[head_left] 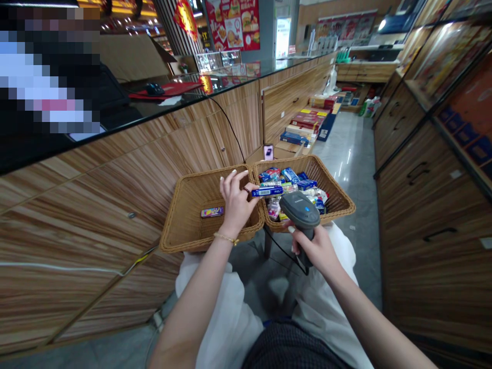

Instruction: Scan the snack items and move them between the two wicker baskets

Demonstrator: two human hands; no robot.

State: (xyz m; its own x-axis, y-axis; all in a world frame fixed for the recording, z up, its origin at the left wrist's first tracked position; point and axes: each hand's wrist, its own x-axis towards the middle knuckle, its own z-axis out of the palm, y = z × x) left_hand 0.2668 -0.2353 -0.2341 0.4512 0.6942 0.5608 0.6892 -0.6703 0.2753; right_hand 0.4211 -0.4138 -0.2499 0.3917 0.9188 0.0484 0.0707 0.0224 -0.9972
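My left hand (235, 201) pinches a small blue packet (267, 191) over the seam between two wicker baskets. Its other fingers are spread. My right hand (315, 248) is wrapped round the grip of a grey barcode scanner (301, 211), whose head points at the packet. The left basket (180, 225) holds one purple packet (212, 211). The right basket (335, 190) is full of several small snack packets (286, 177). Both baskets rest in front of my knees.
A long wooden counter (115, 174) with a dark glossy top runs along the left. Wooden cabinets (430, 205) line the right. Stacked boxes (307, 125) lie on the grey floor farther down the aisle. The scanner's black cable (282, 251) hangs between my legs.
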